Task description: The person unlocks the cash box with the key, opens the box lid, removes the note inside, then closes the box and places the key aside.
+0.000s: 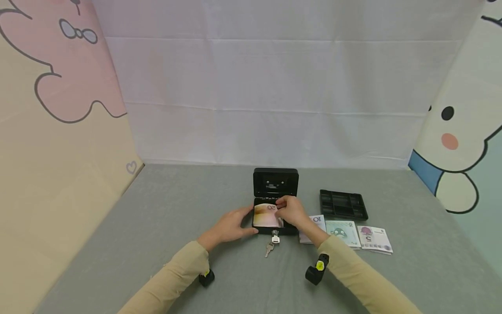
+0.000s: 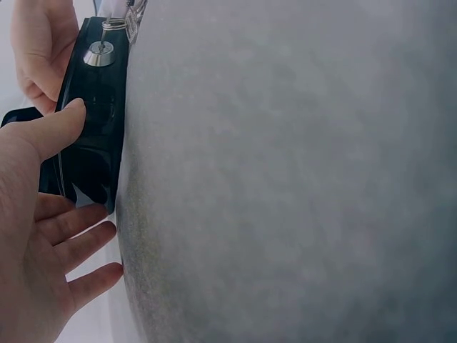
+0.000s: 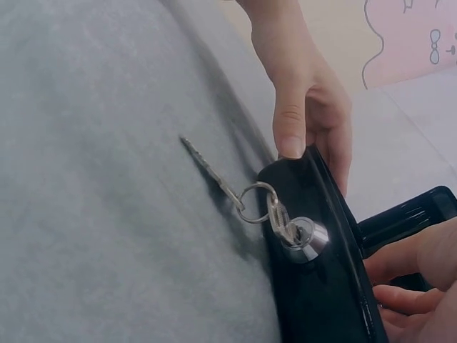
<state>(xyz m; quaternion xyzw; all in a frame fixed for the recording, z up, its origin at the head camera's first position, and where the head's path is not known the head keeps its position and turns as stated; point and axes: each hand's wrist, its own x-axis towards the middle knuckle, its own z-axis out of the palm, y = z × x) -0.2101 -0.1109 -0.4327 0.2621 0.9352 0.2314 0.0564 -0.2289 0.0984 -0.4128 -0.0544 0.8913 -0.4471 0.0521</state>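
Note:
A black cash box (image 1: 275, 230) stands with its lid (image 1: 276, 182) raised. Inside lie orange-pink banknotes (image 1: 263, 216), the top one marked 20. My left hand (image 1: 232, 224) rests at the box's left front corner, thumb against the front and the other fingers along the side, spread and loosely straight in the left wrist view. My right hand (image 1: 292, 211) reaches into the box with bent fingers and pinches the banknotes near their right edge; its fingertips are partly hidden by the box wall in the right wrist view. A key (image 3: 214, 175) hangs by a ring from the front lock (image 3: 308, 239).
Right of the box lie a stack of purple-blue banknotes (image 1: 318, 223) marked 10, partly under my right wrist, green banknotes (image 1: 342, 233) and purple banknotes (image 1: 374, 239) marked 5. Behind them sits a black compartment tray (image 1: 344, 205). A white cloth (image 1: 270, 87) closes off the table's back.

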